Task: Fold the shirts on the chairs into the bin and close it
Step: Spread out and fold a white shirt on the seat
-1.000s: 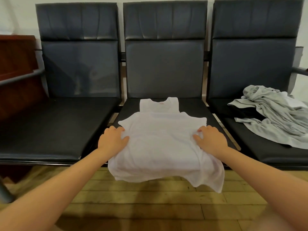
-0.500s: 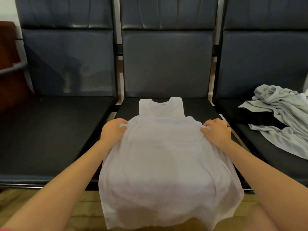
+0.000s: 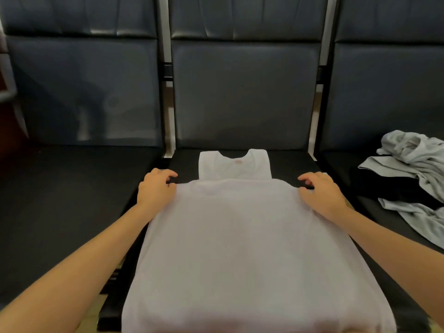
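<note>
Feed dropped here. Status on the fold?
Left hand, right hand both gripping white shirt edges on middle chair. Grey shirt waiting, right chair. Nothing blocking.

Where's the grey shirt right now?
In the head view the grey shirt lies crumpled on the right-hand chair seat, beside the right hand holding the white shirt.

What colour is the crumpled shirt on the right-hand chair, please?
Light grey; the crumpled shirt shows best in the head view.
</note>
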